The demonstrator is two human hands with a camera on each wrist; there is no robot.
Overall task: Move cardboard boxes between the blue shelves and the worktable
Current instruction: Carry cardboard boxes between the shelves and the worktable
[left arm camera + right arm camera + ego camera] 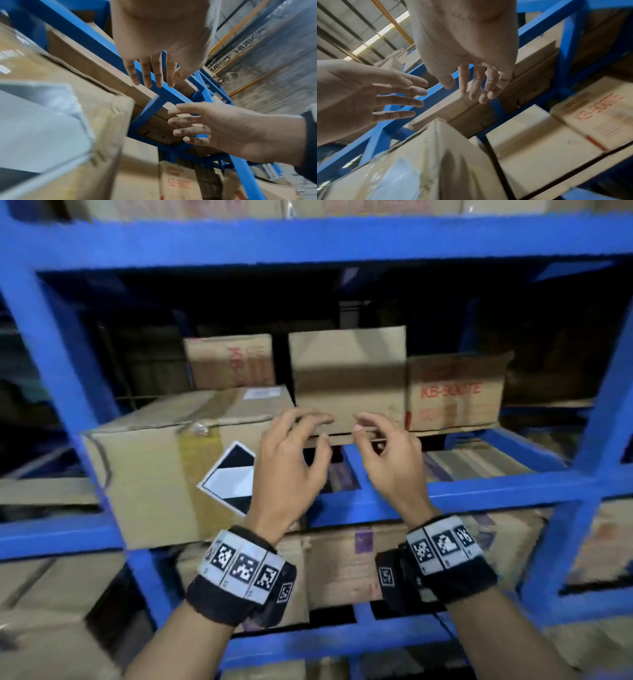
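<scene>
A plain cardboard box (347, 378) stands on the middle level of the blue shelves (308, 241), with a red-printed box (455, 392) touching its right side. A large taped box (171, 460) with a black-and-white label sticks out over the shelf's front edge at the left. My left hand (294, 453) and right hand (383, 453) hover side by side in front of the plain box's lower edge, fingers loosely spread, holding nothing. The wrist views show my left hand (150, 70) and right hand (476, 86) empty above the boxes.
Another red-printed box (233, 361) stands behind the large one. More cardboard boxes (342, 570) fill the level below, and others sit on the level above. Blue uprights (589, 467) frame the bay on both sides.
</scene>
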